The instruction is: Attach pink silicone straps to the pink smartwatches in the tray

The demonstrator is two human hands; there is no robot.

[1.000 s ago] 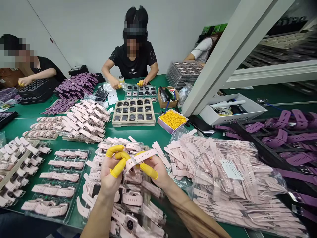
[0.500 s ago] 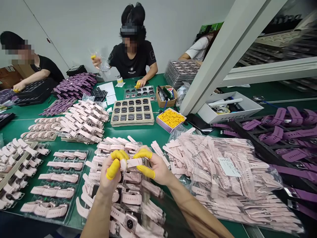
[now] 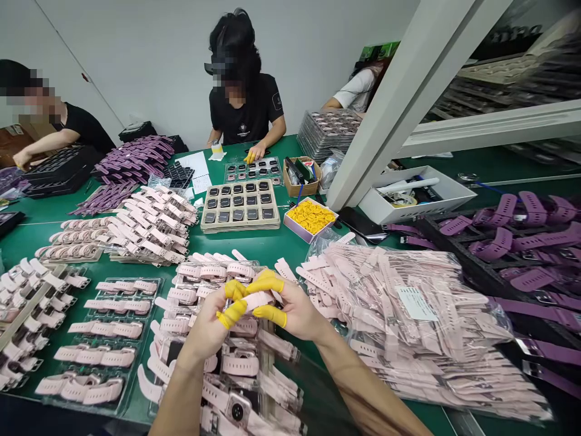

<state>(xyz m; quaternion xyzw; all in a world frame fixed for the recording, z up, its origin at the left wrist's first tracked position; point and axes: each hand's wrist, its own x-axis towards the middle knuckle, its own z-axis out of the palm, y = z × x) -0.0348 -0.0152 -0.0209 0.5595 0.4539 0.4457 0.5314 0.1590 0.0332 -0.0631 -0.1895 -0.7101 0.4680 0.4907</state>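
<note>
Between my two hands is a pale pink watch strap [image 3: 258,301], held above a tray of pink-strapped watches [image 3: 240,365]. My left hand [image 3: 213,318] pinches its left end with yellow-sleeved fingertips. At its right end, my right hand [image 3: 290,306] grips with yellow-covered thumb and finger. Both hands are closed, and the fingers partly hide the strap. Just below them lies a watch with its round back sensor facing up [image 3: 238,410]. Right of my hands is a heap of bagged pink straps [image 3: 381,297].
Clear trays with pink watches [image 3: 106,330] stand at left. Beyond are a beige tray of dark watch faces [image 3: 240,206], a box of yellow finger covers [image 3: 311,217] and a white box [image 3: 417,194]. Purple straps [image 3: 544,242] fill the right. Other people sit opposite.
My left fingers have shifted right along the strap, closer to my right hand, which has tilted slightly. The person opposite has lowered a raised hand and turned the head left.
</note>
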